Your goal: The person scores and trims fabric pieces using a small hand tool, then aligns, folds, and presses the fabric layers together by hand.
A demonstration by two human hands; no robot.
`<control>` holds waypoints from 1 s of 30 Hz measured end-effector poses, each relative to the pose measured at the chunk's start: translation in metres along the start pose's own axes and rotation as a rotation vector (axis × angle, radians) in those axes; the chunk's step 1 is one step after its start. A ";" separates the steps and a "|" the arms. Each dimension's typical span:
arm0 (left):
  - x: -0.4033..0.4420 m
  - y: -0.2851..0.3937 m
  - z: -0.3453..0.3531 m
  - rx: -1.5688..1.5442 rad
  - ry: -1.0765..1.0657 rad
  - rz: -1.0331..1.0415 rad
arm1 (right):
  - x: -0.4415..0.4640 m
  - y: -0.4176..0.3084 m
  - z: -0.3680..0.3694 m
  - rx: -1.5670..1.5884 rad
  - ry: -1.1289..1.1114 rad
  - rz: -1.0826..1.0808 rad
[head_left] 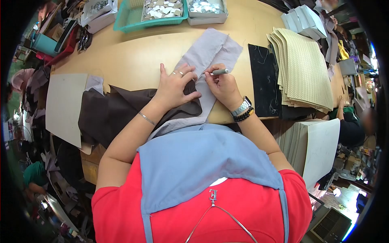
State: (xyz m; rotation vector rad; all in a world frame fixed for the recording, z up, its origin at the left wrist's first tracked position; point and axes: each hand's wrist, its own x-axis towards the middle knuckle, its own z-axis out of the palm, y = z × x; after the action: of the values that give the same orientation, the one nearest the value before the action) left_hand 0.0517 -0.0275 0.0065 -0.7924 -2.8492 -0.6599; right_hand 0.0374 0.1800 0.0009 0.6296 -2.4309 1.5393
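Observation:
My right hand (222,84) grips a grey pen (221,71), its tip end down at a pale grey-lilac cloth (210,48) on the table. With fingers spread, my left hand (177,87) presses on the cloth layers just left of the pen. Under and beside the left palm lies a dark brown fabric piece (113,113), which drapes toward the table's near edge. The pale cloth runs from near my apron up to the far side, with a fold or seam along it. Whether the pen's tip touches the cloth is hidden by my fingers.
A wooden table (133,52) spreads before me. Toward its far side sit a teal tray (121,24) and a box of shiny pieces (206,18). At right are black cloth (261,81) and a stack of cream textured sheets (304,69); a white board (65,105) lies left. Other people work nearby.

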 end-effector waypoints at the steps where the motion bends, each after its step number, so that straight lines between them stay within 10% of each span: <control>1: 0.000 0.000 0.000 0.005 0.003 0.005 | 0.002 -0.001 0.000 -0.017 0.009 -0.019; 16: -0.001 0.002 0.000 0.043 -0.003 0.022 | 0.011 0.041 -0.013 -0.216 0.106 0.065; 30: -0.001 0.002 0.000 0.049 0.019 0.068 | -0.001 0.018 -0.007 0.232 0.017 0.053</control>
State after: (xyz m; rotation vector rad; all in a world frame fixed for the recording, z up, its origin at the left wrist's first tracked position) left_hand 0.0537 -0.0268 0.0069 -0.8668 -2.7955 -0.5835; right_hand 0.0302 0.1930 -0.0110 0.5930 -2.2929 1.8580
